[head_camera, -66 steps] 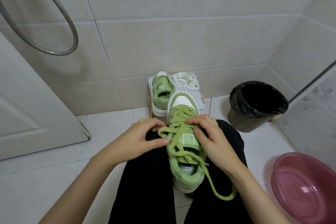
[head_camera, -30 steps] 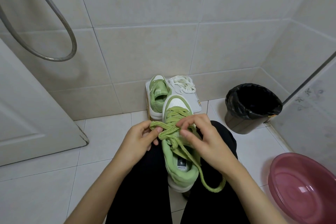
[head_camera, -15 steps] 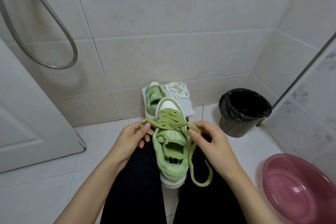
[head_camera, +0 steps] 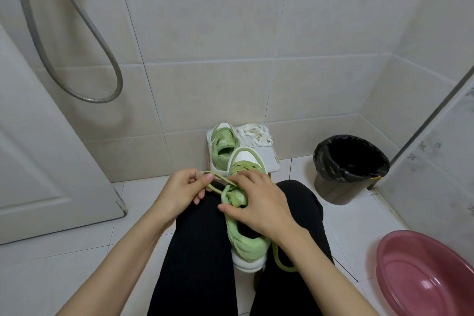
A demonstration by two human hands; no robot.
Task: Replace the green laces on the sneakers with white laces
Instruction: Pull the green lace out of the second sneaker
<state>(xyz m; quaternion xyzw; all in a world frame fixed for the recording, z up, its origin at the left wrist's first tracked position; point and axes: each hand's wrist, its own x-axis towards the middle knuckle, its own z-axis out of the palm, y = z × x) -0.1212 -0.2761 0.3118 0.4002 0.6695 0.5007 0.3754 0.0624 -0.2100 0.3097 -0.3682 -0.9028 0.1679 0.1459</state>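
Sneaker, green, lies on the person's lap, toe pointing away. Right hand grips the green lace over its tongue; left hand pinches a loop. White laces lie at the far right corner of the stool, beside the second sneaker.

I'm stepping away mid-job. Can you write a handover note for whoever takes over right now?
Left hand: pinches a loosened strand of the flat green lace.
Right hand: grips the green-and-white low-top sneaker lying on the lap, over its lacing.
The second green sneaker and the bundled white laces sit on a low white stand by the wall.
Done: upper lacing slackened.
Left: pull the green lace out and thread white. I cannot tell whether the second sneaker is laced.
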